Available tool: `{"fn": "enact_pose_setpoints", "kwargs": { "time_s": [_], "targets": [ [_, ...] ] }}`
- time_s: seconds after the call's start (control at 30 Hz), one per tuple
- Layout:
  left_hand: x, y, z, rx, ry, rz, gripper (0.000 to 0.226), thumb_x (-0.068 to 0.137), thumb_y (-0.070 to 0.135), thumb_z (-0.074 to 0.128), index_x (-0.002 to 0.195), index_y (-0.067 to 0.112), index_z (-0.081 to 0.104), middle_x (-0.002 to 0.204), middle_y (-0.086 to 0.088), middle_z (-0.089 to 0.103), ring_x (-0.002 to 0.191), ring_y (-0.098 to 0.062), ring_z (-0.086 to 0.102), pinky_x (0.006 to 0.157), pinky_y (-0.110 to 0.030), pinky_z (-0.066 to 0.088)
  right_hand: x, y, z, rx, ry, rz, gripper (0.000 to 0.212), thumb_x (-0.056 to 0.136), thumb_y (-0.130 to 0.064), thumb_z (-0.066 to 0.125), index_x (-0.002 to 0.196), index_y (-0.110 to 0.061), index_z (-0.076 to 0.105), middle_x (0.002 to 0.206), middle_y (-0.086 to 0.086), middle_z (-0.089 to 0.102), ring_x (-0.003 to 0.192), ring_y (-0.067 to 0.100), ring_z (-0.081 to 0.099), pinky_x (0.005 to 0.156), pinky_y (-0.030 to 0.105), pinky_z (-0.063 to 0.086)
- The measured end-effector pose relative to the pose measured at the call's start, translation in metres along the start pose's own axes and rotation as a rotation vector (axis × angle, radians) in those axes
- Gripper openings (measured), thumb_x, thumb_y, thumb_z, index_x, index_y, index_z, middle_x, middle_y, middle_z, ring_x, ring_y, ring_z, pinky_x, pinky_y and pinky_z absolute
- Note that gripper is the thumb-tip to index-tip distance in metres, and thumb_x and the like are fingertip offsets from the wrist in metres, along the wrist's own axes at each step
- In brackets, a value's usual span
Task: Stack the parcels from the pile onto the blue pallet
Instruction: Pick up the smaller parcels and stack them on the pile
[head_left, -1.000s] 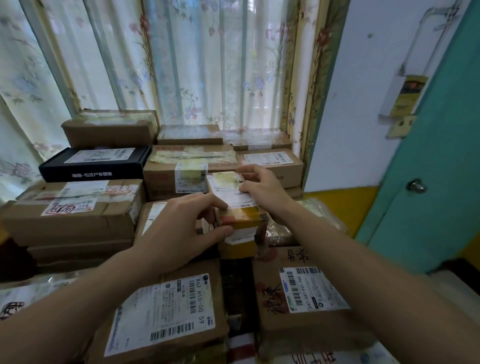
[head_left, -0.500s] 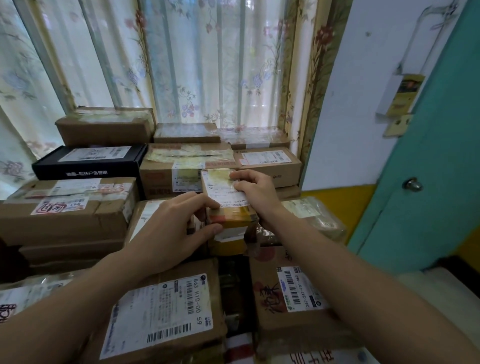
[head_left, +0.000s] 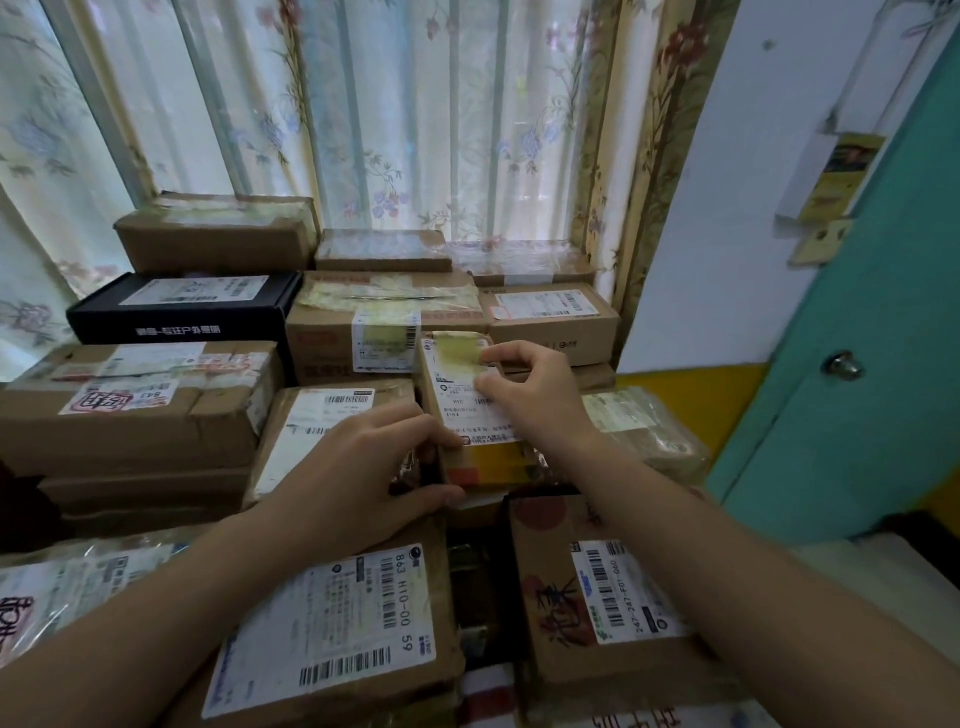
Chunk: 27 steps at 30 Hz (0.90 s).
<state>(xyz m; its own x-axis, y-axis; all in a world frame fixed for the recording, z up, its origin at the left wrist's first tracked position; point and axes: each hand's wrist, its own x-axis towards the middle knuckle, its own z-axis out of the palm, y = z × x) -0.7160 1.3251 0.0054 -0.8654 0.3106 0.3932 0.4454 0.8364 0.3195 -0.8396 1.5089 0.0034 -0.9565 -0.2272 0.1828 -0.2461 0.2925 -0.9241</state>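
Note:
A small parcel (head_left: 457, 395) with a white label on top and a yellow and orange side sits in the middle of a stack of parcels. My left hand (head_left: 363, 467) grips its near left corner, thumb under its front edge. My right hand (head_left: 535, 395) lies on its top right, fingers pressed on the label. Brown parcels surround it: one with a barcode label (head_left: 332, 623) in front left, one with red scribble (head_left: 597, 597) in front right, a black box (head_left: 182, 312) at back left. The blue pallet is hidden.
Flowered curtains (head_left: 363, 130) hang right behind the stack. A white wall (head_left: 727, 208) and a teal door (head_left: 857, 389) with a round knob (head_left: 841, 365) stand at the right. A plastic-wrapped parcel (head_left: 644, 431) lies to the right of the small parcel.
The small parcel has shifted slightly up and away between my hands, and my left thumb has slid along its front edge. Both hands stay on it.

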Motion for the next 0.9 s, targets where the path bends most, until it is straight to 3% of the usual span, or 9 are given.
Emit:
{"fn": "enact_pose_setpoints", "kwargs": {
  "time_s": [0.1,0.23,0.37,0.57,0.9],
  "targets": [
    [-0.002,-0.001,-0.002,-0.015,0.031,0.038,0.048,0.086,0.066,0.058,0.118,0.032,0.068,0.106,0.019,0.062,0.094,0.001,0.058,0.075,-0.014,0.049,-0.002,-0.003,0.000,-0.030,0.013,-0.011,0.024,0.086,-0.023,0.078,0.109,-0.023,0.073,0.097,-0.011,0.067,0.070,0.000,0.069,0.059,0.024,0.059],
    [-0.002,-0.001,-0.001,-0.043,0.067,0.076,0.041,0.087,0.061,0.061,0.114,0.031,0.068,0.106,0.017,0.064,0.094,0.000,0.061,0.075,-0.018,0.054,0.001,-0.003,-0.003,-0.049,0.048,-0.003,0.021,0.082,-0.027,0.082,0.102,-0.024,0.075,0.091,-0.004,0.071,0.084,0.014,0.070,0.073,0.036,0.062],
    [-0.003,-0.001,0.001,-0.055,0.082,0.094,0.039,0.088,0.058,0.064,0.114,0.029,0.069,0.105,0.016,0.065,0.093,-0.001,0.063,0.073,-0.023,0.056,0.003,-0.002,-0.003,-0.009,0.044,0.032,0.019,0.079,-0.024,0.085,0.096,-0.022,0.075,0.090,0.000,0.074,0.085,0.018,0.073,0.076,0.042,0.063],
    [-0.007,-0.001,0.000,-0.073,0.089,0.137,0.039,0.088,0.057,0.066,0.112,0.026,0.071,0.106,0.014,0.067,0.094,0.000,0.065,0.074,-0.022,0.056,-0.001,0.001,-0.003,0.050,0.057,0.052,0.015,0.078,-0.018,0.085,0.091,-0.020,0.077,0.085,-0.004,0.077,0.078,0.010,0.075,0.073,0.037,0.065],
    [-0.009,-0.002,0.000,-0.125,0.031,0.119,0.038,0.084,0.060,0.069,0.106,0.030,0.071,0.104,0.023,0.064,0.094,0.001,0.065,0.074,-0.023,0.056,-0.004,0.008,-0.011,0.078,-0.037,0.127,0.014,0.080,-0.012,0.084,0.090,-0.013,0.074,0.087,0.004,0.076,0.079,0.017,0.077,0.069,0.037,0.064]
  ]
}}
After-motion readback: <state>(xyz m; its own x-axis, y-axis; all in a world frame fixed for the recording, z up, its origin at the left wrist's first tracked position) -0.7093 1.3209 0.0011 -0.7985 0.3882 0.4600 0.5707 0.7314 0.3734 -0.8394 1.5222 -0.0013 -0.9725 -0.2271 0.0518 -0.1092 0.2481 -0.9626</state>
